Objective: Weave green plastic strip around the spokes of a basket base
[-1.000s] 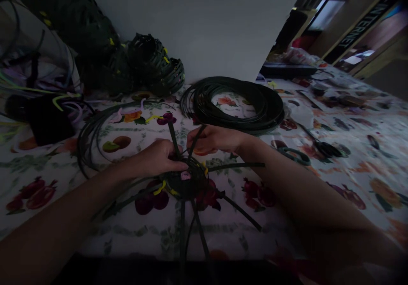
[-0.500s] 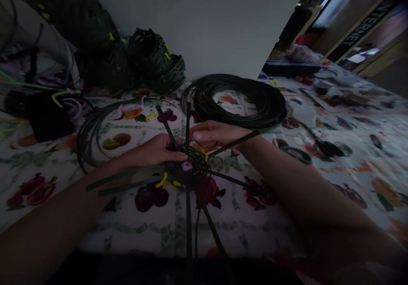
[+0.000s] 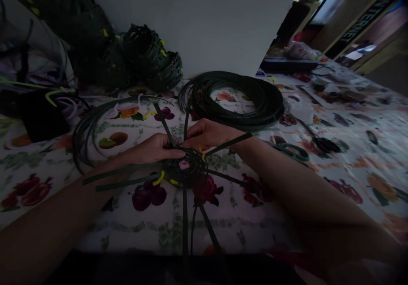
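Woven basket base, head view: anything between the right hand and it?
Nothing separate stands between them. The right hand sits at the far edge of the dark woven basket base. Only the base's own flat strip runs close along the hand's near side.

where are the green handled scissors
In the head view, the green-handled scissors lie on the floral tablecloth, right of the right forearm, just below the large coil of dark strips.

Green-handled scissors [image 3: 291,152] lie on the floral tablecloth [image 3: 242,217]; dark woven baskets [image 3: 149,57] sit against the white wall [image 3: 191,21]
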Motion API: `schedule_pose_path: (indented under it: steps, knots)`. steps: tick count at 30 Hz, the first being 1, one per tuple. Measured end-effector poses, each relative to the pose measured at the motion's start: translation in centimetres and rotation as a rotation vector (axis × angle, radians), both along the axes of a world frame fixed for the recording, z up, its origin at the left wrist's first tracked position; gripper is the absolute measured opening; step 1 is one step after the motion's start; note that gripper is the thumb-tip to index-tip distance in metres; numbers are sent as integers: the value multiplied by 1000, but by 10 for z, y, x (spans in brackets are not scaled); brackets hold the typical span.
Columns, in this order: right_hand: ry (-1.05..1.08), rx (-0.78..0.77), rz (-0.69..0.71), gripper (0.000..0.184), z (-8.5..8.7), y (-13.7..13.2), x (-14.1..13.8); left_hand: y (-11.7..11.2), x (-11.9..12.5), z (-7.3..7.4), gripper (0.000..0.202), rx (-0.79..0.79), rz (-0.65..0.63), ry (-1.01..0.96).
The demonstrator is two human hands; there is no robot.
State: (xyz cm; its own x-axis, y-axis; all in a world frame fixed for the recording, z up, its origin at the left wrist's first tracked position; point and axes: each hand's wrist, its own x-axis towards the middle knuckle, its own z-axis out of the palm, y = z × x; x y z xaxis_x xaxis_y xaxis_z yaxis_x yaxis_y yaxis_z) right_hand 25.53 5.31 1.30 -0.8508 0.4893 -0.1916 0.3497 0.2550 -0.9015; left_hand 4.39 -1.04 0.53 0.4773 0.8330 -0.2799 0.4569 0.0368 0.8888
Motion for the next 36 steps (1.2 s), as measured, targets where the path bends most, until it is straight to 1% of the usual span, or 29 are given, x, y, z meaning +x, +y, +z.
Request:
schedule_pose_path:
  steps: [3, 5, 6, 10, 13, 18, 20, 23, 26, 32, 36]
  knots:
    - [-33, 17, -7, 33, 5, -4, -1, -2, 0, 2, 36, -26, 100, 6]
    - [-36, 12, -23, 31, 6, -4, -1, -4, 1, 3, 37, -36, 135, -21]
    - [-27, 10, -23, 32, 6, -4, -1, -4, 2, 4, 35, -38, 128, -32]
    - [2, 24, 31, 36, 0, 1, 0, -3, 4, 7, 25, -60, 25, -33]
    - [1, 30, 47, 36, -2, 3, 1, -2, 2, 5, 26, -57, -6, -21]
    - [10, 52, 35, 36, 1, 2, 1, -1, -3, 1, 25, -1, -65, -41]
    - [31, 71, 31, 36, 2, 2, 1, -2, -3, 2, 24, 18, -68, -44]
    - [56, 117, 50, 36, 1, 3, 3, -2, -2, 5, 25, 87, -66, -7]
    - [68, 106, 55, 36, -1, 5, 4, -2, -1, 6, 28, 137, -68, 23]
    - [15, 53, 45, 33, -2, 5, 5, -6, 1, 2, 24, 58, -31, -16]
    - [31, 51, 29, 35, -2, 5, 6, -6, 2, 1, 24, 59, 39, -32]
